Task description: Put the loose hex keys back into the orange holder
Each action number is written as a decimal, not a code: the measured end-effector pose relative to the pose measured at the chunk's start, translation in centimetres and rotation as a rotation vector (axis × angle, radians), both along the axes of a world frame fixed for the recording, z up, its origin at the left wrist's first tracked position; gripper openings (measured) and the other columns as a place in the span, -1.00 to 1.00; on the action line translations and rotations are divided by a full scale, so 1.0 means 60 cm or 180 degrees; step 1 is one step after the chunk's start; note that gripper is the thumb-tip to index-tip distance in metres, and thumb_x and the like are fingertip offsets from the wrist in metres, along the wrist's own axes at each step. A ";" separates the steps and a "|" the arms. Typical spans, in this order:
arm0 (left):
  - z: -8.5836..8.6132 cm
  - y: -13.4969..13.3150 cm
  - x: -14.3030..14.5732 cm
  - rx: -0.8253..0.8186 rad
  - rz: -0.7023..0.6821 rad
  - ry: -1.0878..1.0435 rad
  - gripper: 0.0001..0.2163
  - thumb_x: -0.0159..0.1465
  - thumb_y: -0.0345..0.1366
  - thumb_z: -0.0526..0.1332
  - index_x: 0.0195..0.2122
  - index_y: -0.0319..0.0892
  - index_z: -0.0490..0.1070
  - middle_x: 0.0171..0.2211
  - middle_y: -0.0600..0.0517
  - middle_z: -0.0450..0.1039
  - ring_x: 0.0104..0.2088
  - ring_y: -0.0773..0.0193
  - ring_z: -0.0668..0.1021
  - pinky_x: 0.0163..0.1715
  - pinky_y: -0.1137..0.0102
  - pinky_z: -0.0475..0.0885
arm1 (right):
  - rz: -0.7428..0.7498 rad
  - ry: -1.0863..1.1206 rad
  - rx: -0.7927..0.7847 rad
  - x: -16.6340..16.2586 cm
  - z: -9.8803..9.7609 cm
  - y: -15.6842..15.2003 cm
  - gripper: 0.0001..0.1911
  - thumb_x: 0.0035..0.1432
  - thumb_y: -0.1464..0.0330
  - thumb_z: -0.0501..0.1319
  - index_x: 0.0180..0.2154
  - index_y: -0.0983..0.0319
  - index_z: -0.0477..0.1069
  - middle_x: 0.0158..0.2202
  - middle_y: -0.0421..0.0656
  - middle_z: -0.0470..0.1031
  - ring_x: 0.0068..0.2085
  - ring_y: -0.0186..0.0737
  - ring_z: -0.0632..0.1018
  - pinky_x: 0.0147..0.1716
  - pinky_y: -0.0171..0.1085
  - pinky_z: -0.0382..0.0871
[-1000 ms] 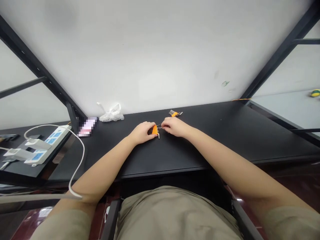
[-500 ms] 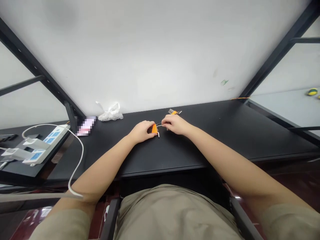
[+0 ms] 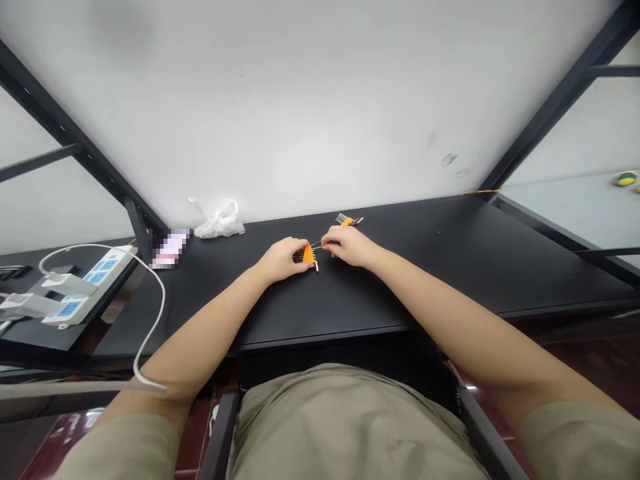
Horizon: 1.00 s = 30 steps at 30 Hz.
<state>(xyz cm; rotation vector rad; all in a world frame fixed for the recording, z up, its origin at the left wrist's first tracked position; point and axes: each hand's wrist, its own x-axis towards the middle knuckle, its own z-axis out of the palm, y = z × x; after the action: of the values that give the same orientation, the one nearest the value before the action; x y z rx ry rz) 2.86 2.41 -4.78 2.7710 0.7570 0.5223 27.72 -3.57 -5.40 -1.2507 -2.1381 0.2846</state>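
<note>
On the black desk (image 3: 450, 267) my left hand (image 3: 283, 259) is closed round an orange holder of hex keys (image 3: 309, 255), pressing it to the desk. My right hand (image 3: 347, 245) pinches a thin metal key (image 3: 316, 245) that sticks out of the holder toward the right. A second orange holder with keys (image 3: 349, 220) lies just behind my right hand, near the wall.
A crumpled white plastic bag (image 3: 219, 225) lies at the back left of the desk, beside a blurred pink item (image 3: 169, 248). A white power strip (image 3: 75, 300) with plugs and a looping white cable (image 3: 155, 313) sits on the left shelf. Black frame bars rise on both sides.
Both hands stay on the holder. The right hand has drawn the thin key slightly up and out. The view has shifted a little.
</note>
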 end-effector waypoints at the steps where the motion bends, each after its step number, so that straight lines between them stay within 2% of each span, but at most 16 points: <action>1: 0.000 0.000 0.000 0.0000 -0.0009 -0.0007 -0.65 0.20 -0.11 0.36 -0.02 -0.07 0.47 -0.21 0.03 0.53 -0.22 0.16 0.51 -0.19 0.32 0.39 | 0.0004 -0.0017 0.0028 0.000 0.000 0.000 -0.81 0.30 0.43 0.15 -0.23 0.22 0.56 -0.21 -0.09 0.50 -0.25 -0.19 0.51 -0.18 -0.19 0.40; 5: -0.001 0.000 0.001 0.0002 -0.0036 -0.0032 -0.66 0.20 -0.10 0.36 -0.04 -0.07 0.48 -0.24 0.05 0.53 -0.23 0.18 0.50 -0.19 0.32 0.39 | 0.0034 -0.0084 0.0163 -0.003 0.002 -0.002 -0.79 0.30 0.43 0.16 -0.24 0.22 0.59 -0.25 -0.07 0.50 -0.24 -0.16 0.50 -0.17 -0.16 0.39; 9: 0.000 -0.001 0.004 -0.0004 -0.0033 -0.0054 -0.64 0.20 -0.09 0.36 -0.02 -0.07 0.49 -0.25 0.04 0.53 -0.22 0.16 0.49 -0.19 0.31 0.38 | 0.0149 -0.0075 0.0258 -0.018 0.000 -0.005 -0.74 0.33 0.44 0.12 -0.23 0.21 0.60 -0.19 -0.05 0.51 -0.18 -0.13 0.52 -0.11 -0.13 0.40; 12: 0.005 -0.004 0.007 0.0001 -0.0078 -0.0115 -0.63 0.21 -0.09 0.36 0.01 -0.06 0.50 -0.23 0.02 0.53 -0.17 0.13 0.50 -0.14 0.30 0.39 | 0.0281 0.0525 0.0104 -0.032 -0.005 -0.001 -0.78 0.28 0.44 0.16 -0.21 0.19 0.60 -0.15 -0.07 0.53 -0.13 -0.12 0.53 -0.05 -0.12 0.41; 15: 0.014 -0.010 0.009 -0.0004 -0.0059 -0.0304 -0.59 0.19 -0.13 0.39 0.06 -0.04 0.49 -0.17 0.02 0.53 -0.13 0.14 0.50 -0.09 0.29 0.41 | 0.0207 0.1668 -0.0504 -0.038 -0.011 0.005 -0.88 0.24 0.34 0.27 -0.18 0.19 0.54 -0.19 -0.12 0.55 -0.19 -0.16 0.54 -0.12 -0.14 0.44; 19: 0.031 -0.013 0.012 0.0042 -0.0055 -0.0493 -0.67 0.19 -0.18 0.39 -0.03 -0.05 0.50 -0.20 0.04 0.53 -0.14 0.17 0.50 -0.11 0.34 0.41 | 0.0486 0.2573 -0.1563 -0.035 -0.010 0.011 -0.71 0.20 0.13 0.36 -0.27 0.21 0.45 -0.41 -0.22 0.48 -0.43 -0.31 0.45 -0.39 -0.28 0.37; 23: 0.049 -0.002 0.016 0.0039 -0.0208 -0.0552 -0.70 0.19 -0.20 0.38 -0.05 -0.08 0.47 -0.20 0.05 0.54 -0.18 0.21 0.49 -0.13 0.36 0.41 | 0.0920 0.3214 -0.2516 -0.036 0.003 0.020 -0.62 0.12 0.07 0.43 -0.31 0.20 0.39 -0.40 -0.23 0.47 -0.44 -0.35 0.43 -0.38 -0.29 0.37; 25: 0.060 0.009 0.018 0.0025 -0.0239 -0.0563 -0.72 0.20 -0.21 0.36 -0.07 -0.09 0.46 -0.21 0.05 0.53 -0.20 0.22 0.49 -0.13 0.36 0.41 | 0.0980 0.3086 -0.2663 -0.035 0.013 0.032 -0.59 0.19 0.01 0.36 -0.31 0.20 0.39 -0.42 -0.23 0.45 -0.45 -0.35 0.42 -0.41 -0.30 0.35; 27: 0.070 0.024 0.016 0.0008 -0.0234 -0.0490 -0.74 0.20 -0.21 0.36 -0.10 -0.09 0.46 -0.25 0.06 0.52 -0.23 0.22 0.49 -0.17 0.36 0.40 | 0.0915 0.2496 -0.2481 -0.026 0.023 0.051 -0.56 0.30 -0.05 0.21 -0.31 0.21 0.40 -0.45 -0.21 0.44 -0.47 -0.33 0.42 -0.44 -0.30 0.33; 30: 0.079 0.051 0.010 -0.0051 -0.0091 -0.0382 -0.72 0.19 -0.17 0.35 -0.10 -0.10 0.46 -0.28 0.07 0.51 -0.27 0.23 0.49 -0.20 0.36 0.40 | 0.0440 0.1090 -0.1413 0.000 0.032 0.087 -0.58 0.39 0.03 0.12 -0.30 0.22 0.48 -0.36 -0.13 0.49 -0.37 -0.24 0.48 -0.35 -0.25 0.36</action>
<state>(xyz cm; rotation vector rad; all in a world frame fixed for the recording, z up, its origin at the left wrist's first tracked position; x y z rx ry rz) 3.45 5.46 -0.07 2.7031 0.6905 0.6671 27.70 1.65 -3.50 -1.1812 -1.9194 1.0030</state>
